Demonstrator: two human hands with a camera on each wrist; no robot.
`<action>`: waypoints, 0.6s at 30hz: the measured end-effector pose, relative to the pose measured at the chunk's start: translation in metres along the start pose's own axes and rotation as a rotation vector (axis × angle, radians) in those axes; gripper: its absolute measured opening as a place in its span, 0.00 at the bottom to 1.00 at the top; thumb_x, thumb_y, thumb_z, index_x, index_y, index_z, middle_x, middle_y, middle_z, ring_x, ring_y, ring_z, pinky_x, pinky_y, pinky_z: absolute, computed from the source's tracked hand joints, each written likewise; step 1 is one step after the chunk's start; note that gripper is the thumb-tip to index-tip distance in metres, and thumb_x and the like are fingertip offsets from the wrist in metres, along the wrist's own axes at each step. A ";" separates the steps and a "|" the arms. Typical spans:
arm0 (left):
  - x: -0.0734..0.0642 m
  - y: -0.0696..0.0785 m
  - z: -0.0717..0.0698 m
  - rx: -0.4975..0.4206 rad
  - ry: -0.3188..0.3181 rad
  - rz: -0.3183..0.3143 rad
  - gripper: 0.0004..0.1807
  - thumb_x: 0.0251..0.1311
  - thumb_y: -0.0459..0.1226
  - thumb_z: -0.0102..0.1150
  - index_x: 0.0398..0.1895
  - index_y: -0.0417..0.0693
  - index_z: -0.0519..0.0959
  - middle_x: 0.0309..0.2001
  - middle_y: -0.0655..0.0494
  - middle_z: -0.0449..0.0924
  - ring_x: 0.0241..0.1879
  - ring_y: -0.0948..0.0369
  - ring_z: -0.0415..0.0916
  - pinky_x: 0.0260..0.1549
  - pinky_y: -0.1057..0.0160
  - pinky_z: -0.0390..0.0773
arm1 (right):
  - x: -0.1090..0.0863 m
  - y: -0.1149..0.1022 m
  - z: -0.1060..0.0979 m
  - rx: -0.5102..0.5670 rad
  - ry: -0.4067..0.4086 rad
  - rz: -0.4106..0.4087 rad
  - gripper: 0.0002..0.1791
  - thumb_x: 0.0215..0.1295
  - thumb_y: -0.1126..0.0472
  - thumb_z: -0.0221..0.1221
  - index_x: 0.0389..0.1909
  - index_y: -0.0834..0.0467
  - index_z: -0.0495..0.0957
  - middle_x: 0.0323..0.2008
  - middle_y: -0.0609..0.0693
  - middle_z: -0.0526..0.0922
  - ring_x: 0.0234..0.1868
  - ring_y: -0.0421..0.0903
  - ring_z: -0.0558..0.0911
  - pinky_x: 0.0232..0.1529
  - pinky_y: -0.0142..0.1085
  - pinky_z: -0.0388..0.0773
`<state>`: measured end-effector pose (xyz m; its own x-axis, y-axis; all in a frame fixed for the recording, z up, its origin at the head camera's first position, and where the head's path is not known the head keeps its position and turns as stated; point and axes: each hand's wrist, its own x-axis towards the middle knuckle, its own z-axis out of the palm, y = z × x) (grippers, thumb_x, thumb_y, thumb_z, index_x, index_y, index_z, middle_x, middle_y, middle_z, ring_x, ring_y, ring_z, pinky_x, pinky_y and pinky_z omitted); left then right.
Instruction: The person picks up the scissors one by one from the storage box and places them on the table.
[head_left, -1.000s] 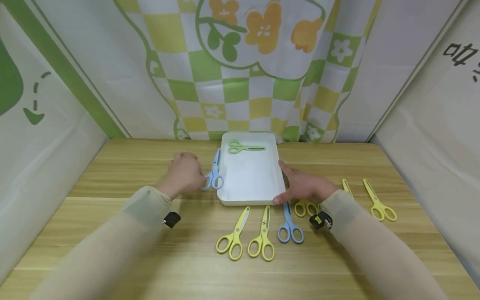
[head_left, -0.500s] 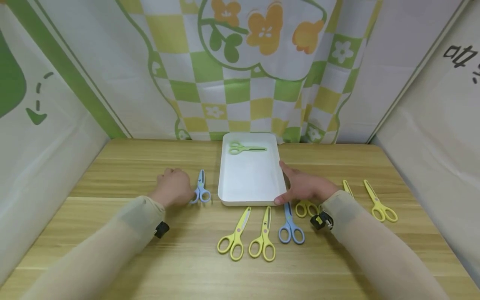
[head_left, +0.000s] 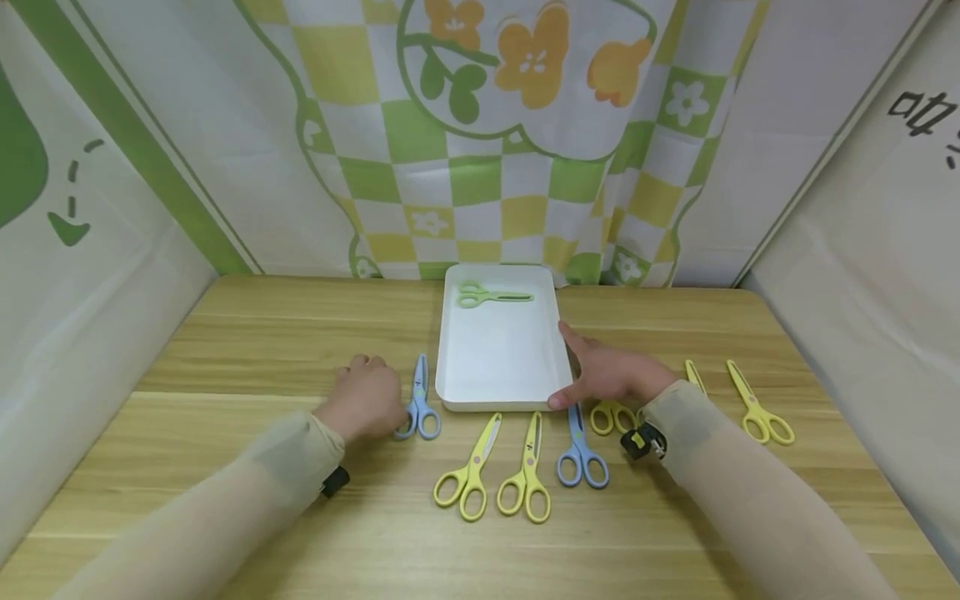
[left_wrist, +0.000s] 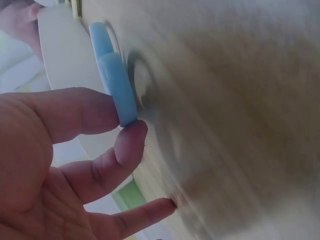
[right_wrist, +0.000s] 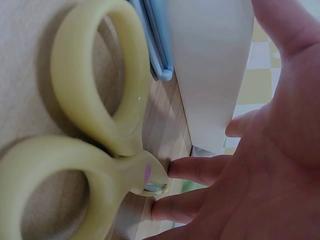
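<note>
In the head view my left hand [head_left: 365,398] pinches one handle loop of a pair of blue scissors [head_left: 420,404], left of the white tray [head_left: 555,350]. Thumb and a curled finger meet on the blue loop [left_wrist: 120,87] in the left wrist view; the loop is close to the tabletop. The blades point away from me. At the tray's right side rests my right hand [head_left: 607,371], thumb on the near corner and fingers extended along the outside wall. Green scissors [head_left: 495,296] lie inside the tray at its far end. Yellow scissors [right_wrist: 125,135] sit beside the right hand.
Before the tray lie two yellow scissors [head_left: 471,471] and a second blue pair [head_left: 580,450]. More yellow scissors [head_left: 753,404] are at the right, partly covered by my right arm. A patterned curtain [head_left: 472,179] hangs behind the wooden table [head_left: 247,358].
My left hand has drawn the blue scissors away from the tray's left wall, then slightly back right and nearer to me. The right hand and tray have stayed put.
</note>
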<state>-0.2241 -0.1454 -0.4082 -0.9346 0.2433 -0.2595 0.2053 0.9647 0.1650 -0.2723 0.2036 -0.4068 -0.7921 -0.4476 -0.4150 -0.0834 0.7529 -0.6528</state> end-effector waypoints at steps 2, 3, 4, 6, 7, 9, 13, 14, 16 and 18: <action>-0.002 0.002 0.002 -0.003 -0.002 0.007 0.10 0.46 0.38 0.66 0.15 0.49 0.75 0.47 0.39 0.74 0.57 0.37 0.62 0.54 0.37 0.64 | 0.001 0.001 0.000 0.003 0.000 -0.010 0.78 0.46 0.43 0.77 0.78 0.55 0.23 0.78 0.64 0.32 0.77 0.59 0.36 0.73 0.52 0.37; -0.003 0.003 0.003 -0.004 -0.004 0.010 0.11 0.46 0.37 0.66 0.14 0.49 0.74 0.47 0.39 0.74 0.57 0.37 0.62 0.55 0.37 0.63 | 0.001 0.002 -0.001 0.005 0.000 -0.012 0.78 0.46 0.42 0.77 0.78 0.55 0.23 0.78 0.64 0.33 0.76 0.59 0.36 0.73 0.53 0.37; -0.005 0.005 0.003 -0.006 -0.004 0.014 0.11 0.46 0.37 0.66 0.14 0.49 0.74 0.48 0.39 0.74 0.57 0.37 0.62 0.55 0.37 0.63 | 0.002 0.002 -0.001 0.009 0.000 -0.010 0.78 0.45 0.42 0.77 0.78 0.55 0.23 0.78 0.64 0.33 0.77 0.59 0.37 0.73 0.53 0.38; -0.007 0.007 0.005 -0.007 -0.003 0.025 0.11 0.46 0.37 0.66 0.14 0.49 0.74 0.49 0.38 0.74 0.59 0.36 0.61 0.57 0.36 0.61 | 0.002 0.003 0.000 0.002 0.003 -0.007 0.79 0.45 0.41 0.77 0.78 0.55 0.23 0.78 0.64 0.33 0.76 0.59 0.37 0.73 0.53 0.38; -0.008 0.008 0.006 -0.010 -0.003 0.028 0.11 0.46 0.36 0.66 0.14 0.49 0.74 0.50 0.38 0.74 0.61 0.36 0.60 0.58 0.35 0.60 | 0.002 0.003 0.000 -0.001 0.003 -0.007 0.79 0.45 0.41 0.77 0.78 0.55 0.23 0.78 0.64 0.34 0.76 0.59 0.38 0.73 0.53 0.38; -0.010 0.011 0.006 -0.013 0.000 0.035 0.10 0.46 0.36 0.65 0.14 0.50 0.74 0.51 0.38 0.74 0.62 0.36 0.59 0.59 0.35 0.59 | 0.002 0.003 0.000 -0.005 0.005 -0.006 0.79 0.45 0.41 0.77 0.78 0.55 0.24 0.77 0.65 0.34 0.76 0.60 0.38 0.73 0.53 0.38; -0.012 0.014 0.007 -0.011 0.003 0.043 0.10 0.46 0.36 0.64 0.13 0.50 0.74 0.51 0.39 0.73 0.61 0.37 0.59 0.58 0.37 0.60 | 0.002 0.003 0.000 -0.005 0.005 -0.001 0.79 0.45 0.41 0.77 0.78 0.55 0.23 0.77 0.65 0.35 0.76 0.60 0.39 0.73 0.53 0.39; -0.013 0.015 0.007 -0.010 0.002 0.042 0.10 0.47 0.36 0.64 0.13 0.51 0.75 0.51 0.40 0.73 0.61 0.38 0.59 0.58 0.37 0.60 | 0.002 0.003 0.000 -0.003 0.003 0.003 0.79 0.44 0.41 0.77 0.78 0.55 0.23 0.77 0.65 0.34 0.76 0.60 0.39 0.73 0.53 0.39; -0.013 0.015 0.006 -0.008 0.000 0.041 0.10 0.47 0.36 0.64 0.14 0.51 0.75 0.51 0.40 0.73 0.61 0.38 0.59 0.57 0.38 0.61 | 0.002 0.002 0.000 0.007 -0.002 0.005 0.79 0.44 0.41 0.77 0.78 0.54 0.23 0.78 0.64 0.33 0.76 0.59 0.38 0.73 0.53 0.38; -0.013 0.015 0.005 -0.007 -0.008 0.036 0.10 0.48 0.36 0.63 0.14 0.50 0.75 0.53 0.39 0.73 0.62 0.38 0.59 0.59 0.37 0.60 | 0.002 0.002 0.000 0.012 -0.010 0.004 0.79 0.45 0.41 0.77 0.78 0.54 0.22 0.78 0.64 0.32 0.77 0.59 0.37 0.73 0.53 0.38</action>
<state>-0.2070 -0.1332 -0.4074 -0.9243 0.2785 -0.2611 0.2364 0.9546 0.1814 -0.2740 0.2041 -0.4086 -0.7865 -0.4495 -0.4235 -0.0733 0.7489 -0.6586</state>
